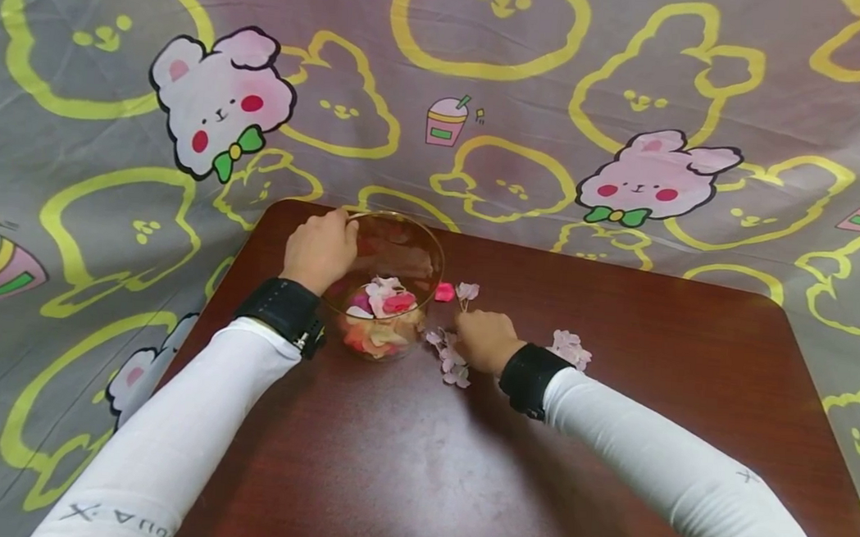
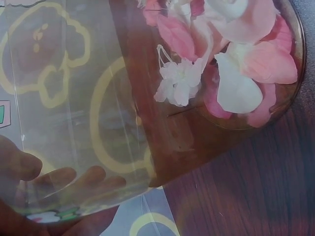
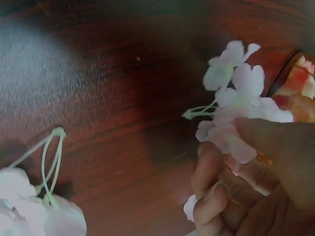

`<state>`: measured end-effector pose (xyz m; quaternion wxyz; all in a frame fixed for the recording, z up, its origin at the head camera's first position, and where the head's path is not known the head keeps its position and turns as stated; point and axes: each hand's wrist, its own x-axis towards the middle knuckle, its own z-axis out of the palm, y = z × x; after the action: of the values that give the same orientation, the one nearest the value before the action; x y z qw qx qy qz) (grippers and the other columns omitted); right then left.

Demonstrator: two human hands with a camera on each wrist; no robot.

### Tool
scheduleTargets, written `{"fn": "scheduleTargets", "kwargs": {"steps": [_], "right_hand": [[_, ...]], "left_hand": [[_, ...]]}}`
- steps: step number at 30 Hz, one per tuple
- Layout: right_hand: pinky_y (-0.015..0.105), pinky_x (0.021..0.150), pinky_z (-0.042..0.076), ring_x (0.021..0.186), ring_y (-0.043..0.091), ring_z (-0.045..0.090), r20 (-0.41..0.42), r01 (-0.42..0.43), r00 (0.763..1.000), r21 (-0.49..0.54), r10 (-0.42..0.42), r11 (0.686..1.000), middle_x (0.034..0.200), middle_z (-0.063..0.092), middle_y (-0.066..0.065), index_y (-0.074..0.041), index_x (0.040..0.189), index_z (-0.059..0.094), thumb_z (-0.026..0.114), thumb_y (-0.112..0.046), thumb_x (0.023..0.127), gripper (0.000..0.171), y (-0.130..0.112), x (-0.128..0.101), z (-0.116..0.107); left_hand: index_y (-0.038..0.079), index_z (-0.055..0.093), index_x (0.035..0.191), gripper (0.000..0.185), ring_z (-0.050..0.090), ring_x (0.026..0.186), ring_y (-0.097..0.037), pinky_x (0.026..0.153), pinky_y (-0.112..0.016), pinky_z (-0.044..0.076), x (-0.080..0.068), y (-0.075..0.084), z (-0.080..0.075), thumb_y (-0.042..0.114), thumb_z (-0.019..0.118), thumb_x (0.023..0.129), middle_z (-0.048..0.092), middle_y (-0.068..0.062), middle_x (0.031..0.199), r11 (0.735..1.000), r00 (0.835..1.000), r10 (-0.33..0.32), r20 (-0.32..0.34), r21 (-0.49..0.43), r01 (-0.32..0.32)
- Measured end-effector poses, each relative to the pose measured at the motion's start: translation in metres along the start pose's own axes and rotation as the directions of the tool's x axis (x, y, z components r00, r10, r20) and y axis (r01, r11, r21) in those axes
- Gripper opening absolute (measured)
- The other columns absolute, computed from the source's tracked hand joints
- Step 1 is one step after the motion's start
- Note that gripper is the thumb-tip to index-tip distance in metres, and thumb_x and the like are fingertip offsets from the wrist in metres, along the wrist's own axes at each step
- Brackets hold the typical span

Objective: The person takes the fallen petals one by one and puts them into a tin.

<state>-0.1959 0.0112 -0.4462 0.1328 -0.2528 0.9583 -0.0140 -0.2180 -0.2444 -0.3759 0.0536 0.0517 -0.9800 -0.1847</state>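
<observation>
A clear glass bowl [image 1: 424, 248] stands on the dark wooden table [image 1: 613, 411], with pink, white and red petals [image 1: 383, 315] lying in its bottom. My left hand [image 1: 319, 249] grips the bowl's left rim; through the glass wall [image 2: 74, 123] its fingers [image 2: 59, 179] show curled round it. My right hand [image 1: 486, 339] rests on the table just right of the bowl and pinches a sprig of pale pink blossoms [image 3: 231, 118] between thumb and fingers. The same blossom sprig [image 1: 448, 360] lies partly under that hand.
Another blossom cluster [image 1: 571, 348] lies right of my right wrist, and a further cluster [image 3: 29, 206] with a green stem. A red petal [image 1: 444, 291] and a small blossom [image 1: 466, 291] lie beside the bowl. A cartoon-printed cloth [image 1: 485, 99] surrounds the table.
</observation>
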Motion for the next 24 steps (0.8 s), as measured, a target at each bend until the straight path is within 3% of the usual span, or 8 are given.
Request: {"fn": "scheduleTargets", "kwargs": {"steps": [5, 13, 19, 24], "right_hand": [[0.055, 0.071, 0.058, 0.087, 0.035, 0.073, -0.057, 0.027, 0.998, 0.005, -0.026, 1.0, 0.09, 0.074, 0.016, -0.009, 0.091, 0.068, 0.06, -0.008, 0.096, 0.009, 0.002, 0.0, 0.005], [0.037, 0.058, 0.05, 0.066, 0.02, 0.062, -0.02, -0.017, 1.0, 0.045, 0.018, 0.999, 0.071, 0.063, 0.005, -0.009, 0.096, 0.071, 0.06, -0.016, 0.1, 0.013, 0.008, 0.002, -0.001], [0.039, 0.059, 0.051, 0.069, 0.02, 0.063, -0.043, -0.022, 0.999, 0.069, 0.025, 0.997, 0.073, 0.064, 0.004, -0.009, 0.1, 0.07, 0.059, -0.017, 0.1, 0.013, 0.012, 0.001, -0.008], [0.038, 0.057, 0.048, 0.069, 0.019, 0.063, -0.065, -0.028, 0.997, 0.104, 0.035, 0.994, 0.07, 0.062, 0.002, -0.011, 0.095, 0.068, 0.059, -0.017, 0.1, 0.012, 0.015, -0.001, -0.013]], "left_hand": [[-0.002, 0.059, 0.127, 0.038, 0.067, 0.106, -0.051, 0.085, -0.063, 0.053, 0.0, 0.001, 0.0, 0.026, 0.044, 0.107, 0.068, -0.031, 0.119, 1.0, 1.0, 0.004, -0.005, -0.004, -0.004], [-0.002, 0.059, 0.129, 0.039, 0.066, 0.106, -0.051, 0.086, -0.063, 0.053, 0.0, 0.001, 0.001, 0.026, 0.044, 0.107, 0.068, -0.031, 0.12, 1.0, 1.0, 0.002, -0.001, -0.003, -0.002], [-0.002, 0.059, 0.128, 0.038, 0.067, 0.106, -0.051, 0.086, -0.062, 0.053, -0.001, 0.001, 0.001, 0.026, 0.044, 0.107, 0.068, -0.031, 0.12, 1.0, 1.0, -0.003, 0.002, 0.0, 0.003], [-0.002, 0.059, 0.128, 0.038, 0.066, 0.107, -0.051, 0.086, -0.062, 0.053, -0.001, 0.001, 0.0, 0.026, 0.044, 0.107, 0.068, -0.03, 0.12, 1.0, 1.0, -0.007, 0.004, 0.0, 0.007]]}}
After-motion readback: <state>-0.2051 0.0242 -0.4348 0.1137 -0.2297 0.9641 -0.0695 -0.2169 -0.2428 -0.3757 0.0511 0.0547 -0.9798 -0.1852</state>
